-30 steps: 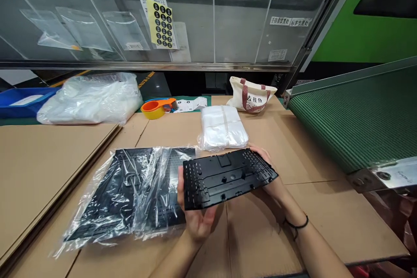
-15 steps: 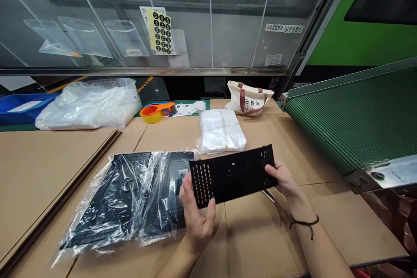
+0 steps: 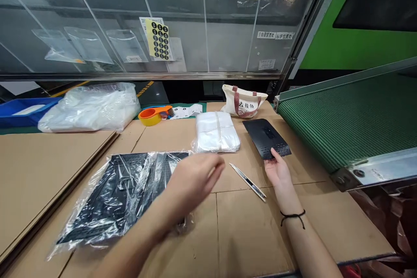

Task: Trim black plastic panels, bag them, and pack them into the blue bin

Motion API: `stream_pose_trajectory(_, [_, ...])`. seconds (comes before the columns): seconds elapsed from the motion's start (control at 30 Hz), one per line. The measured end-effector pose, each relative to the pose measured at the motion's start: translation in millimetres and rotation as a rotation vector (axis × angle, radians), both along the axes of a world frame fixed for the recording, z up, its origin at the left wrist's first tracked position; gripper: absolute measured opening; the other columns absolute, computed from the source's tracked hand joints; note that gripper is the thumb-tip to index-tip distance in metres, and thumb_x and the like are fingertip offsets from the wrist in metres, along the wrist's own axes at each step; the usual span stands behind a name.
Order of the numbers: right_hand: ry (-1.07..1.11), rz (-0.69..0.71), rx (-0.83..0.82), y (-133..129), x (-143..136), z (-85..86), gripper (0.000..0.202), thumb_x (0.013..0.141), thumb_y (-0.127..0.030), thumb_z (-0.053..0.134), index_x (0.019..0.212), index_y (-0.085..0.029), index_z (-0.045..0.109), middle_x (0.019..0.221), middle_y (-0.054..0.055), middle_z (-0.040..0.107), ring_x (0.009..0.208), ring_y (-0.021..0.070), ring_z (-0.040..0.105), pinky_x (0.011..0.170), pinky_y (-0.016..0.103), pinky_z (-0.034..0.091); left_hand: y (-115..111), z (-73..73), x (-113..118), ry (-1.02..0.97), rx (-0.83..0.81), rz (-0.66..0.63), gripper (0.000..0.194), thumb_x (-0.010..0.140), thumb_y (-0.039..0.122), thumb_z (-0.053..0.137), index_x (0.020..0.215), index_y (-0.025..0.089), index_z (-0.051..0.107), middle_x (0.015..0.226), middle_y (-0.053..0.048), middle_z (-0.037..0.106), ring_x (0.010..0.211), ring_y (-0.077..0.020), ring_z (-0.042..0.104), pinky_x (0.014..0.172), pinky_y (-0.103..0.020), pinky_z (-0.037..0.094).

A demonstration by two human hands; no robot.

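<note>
My right hand (image 3: 276,169) pinches the near edge of a flat black perforated panel (image 3: 265,137), thumb on top. The panel is tilted over the cardboard at the right, close to the conveyor. In mid-air my left hand (image 3: 197,176) is loosely curled, slightly blurred, with a gap between thumb and fingers and nothing visible in them. Below and behind it lie black perforated panels in clear plastic bags (image 3: 107,195), partly hidden by my left arm. A slim utility knife (image 3: 248,181) rests on the cardboard between my hands.
A stack of clear bags (image 3: 216,132) lies mid-table, with a canvas pouch (image 3: 244,102) behind it. Tape on an orange dispenser (image 3: 153,116), a large plastic bundle (image 3: 91,106) and a blue tray (image 3: 24,113) stand at the back left. A green conveyor (image 3: 352,117) borders the right; cardboard sheets (image 3: 42,173) the left.
My left hand has let go of the panel and come up and over the bagged panels. My right hand has carried the panel away to the right, turning it; the knife now shows fully.
</note>
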State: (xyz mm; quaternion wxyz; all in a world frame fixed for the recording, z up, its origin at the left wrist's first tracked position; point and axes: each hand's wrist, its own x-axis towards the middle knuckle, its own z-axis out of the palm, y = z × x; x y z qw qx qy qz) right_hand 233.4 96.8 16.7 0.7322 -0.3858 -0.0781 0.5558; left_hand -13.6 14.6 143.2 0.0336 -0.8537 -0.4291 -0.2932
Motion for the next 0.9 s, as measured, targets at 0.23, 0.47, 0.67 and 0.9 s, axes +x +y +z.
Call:
stream_pose_trajectory(0.23, [0.000, 0.031, 0.065, -1.8, -6.1, -0.6, 0.025, 0.069, -0.014, 0.071, 0.093, -0.020, 0.066, 0.098, 0.000, 0.073, 0.089, 0.0110, 0.068, 0.076, 0.021, 0.058, 109.3, -53.7, -10.5, 0.562, -0.220, 0.183, 0.016, 0.086, 0.009, 0.049, 0.090, 0.015, 0.063, 0.092, -0.010, 0.069, 0.082, -0.0210, 0.066, 0.062, -0.027, 0.045])
stream_pose_trajectory(0.47, [-0.091, 0.076, 0.107, -6.2, -10.5, 1.8, 0.034, 0.059, -0.022, 0.079, 0.091, -0.020, 0.067, 0.100, 0.001, 0.073, 0.085, 0.0129, 0.067, 0.070, 0.022, 0.057, 111.9, -85.6, -8.4, 0.562, -0.225, 0.123, 0.015, 0.083, 0.002, 0.049, 0.081, 0.011, 0.061, 0.086, -0.016, 0.066, 0.086, -0.0252, 0.064, 0.077, -0.035, 0.048])
stream_pose_trajectory(0.67, [-0.321, 0.124, 0.162, -14.9, -17.5, 7.8, 0.042, 0.058, -0.036, 0.082, 0.093, -0.018, 0.069, 0.100, 0.003, 0.073, 0.085, 0.0160, 0.067, 0.072, 0.026, 0.055, 135.9, -74.1, -11.0, 0.436, -0.305, 0.172, 0.012, 0.080, 0.003, 0.056, 0.077, 0.014, 0.060, 0.084, -0.014, 0.066, 0.085, -0.0259, 0.063, 0.074, -0.034, 0.045])
stream_pose_trajectory(0.9, [-0.689, 0.121, 0.231, -25.4, -19.5, 16.8, 0.037, 0.068, -0.049, 0.074, 0.081, -0.014, 0.071, 0.084, 0.003, 0.072, 0.081, 0.0187, 0.064, 0.076, 0.028, 0.050, 162.4, -76.5, -14.9, 0.299, -0.470, 0.187, 0.020, 0.089, 0.028, 0.057, 0.073, 0.016, 0.060, 0.076, -0.003, 0.064, 0.072, -0.0158, 0.059, 0.069, -0.029, 0.046])
